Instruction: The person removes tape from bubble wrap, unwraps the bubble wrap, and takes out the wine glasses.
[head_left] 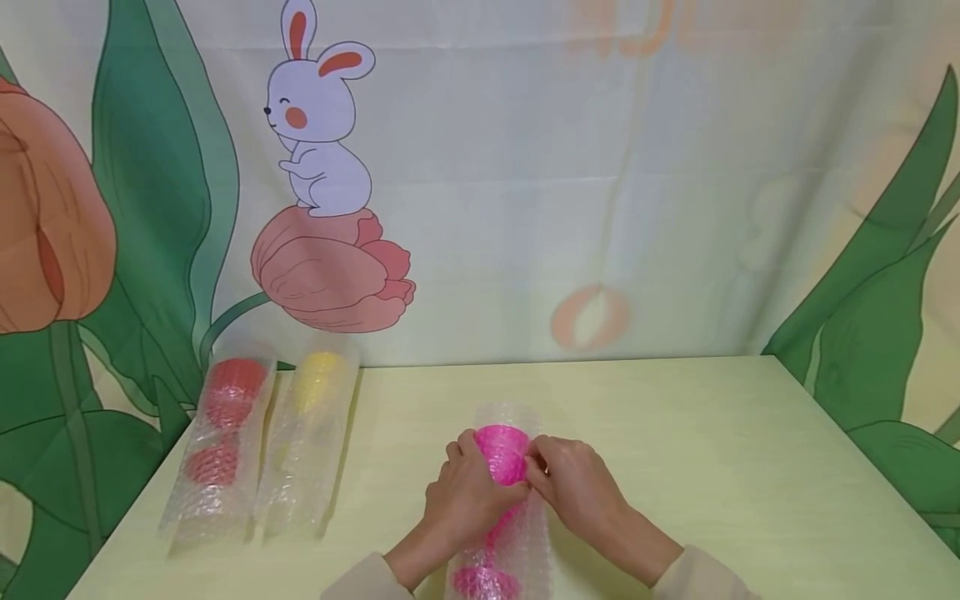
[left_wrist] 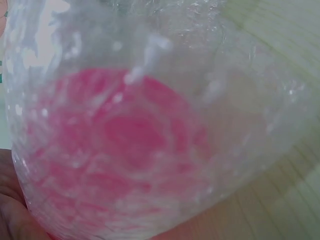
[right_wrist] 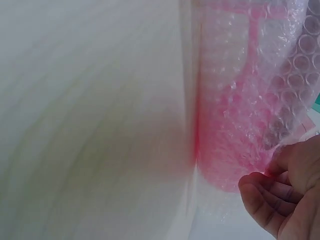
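Pink cup (head_left: 502, 447), stemmed, inside a clear bubble sleeve (head_left: 534, 546), over the bench (head_left: 675, 433). Left hand (head_left: 468, 498): at the cup's left, fingers curled round cup and sleeve, apparently to steady both. Right hand (head_left: 579, 482): at the cup's right, thumb and finger pinching the sleeve, probably to control the film. Red cup (head_left: 238, 379) and yellow cup (head_left: 320, 377): bubble-wrapped, side by side, well left of the pink cup, seemingly placed to leave working room. Printed curtain (head_left: 480, 208): behind the pink cup.
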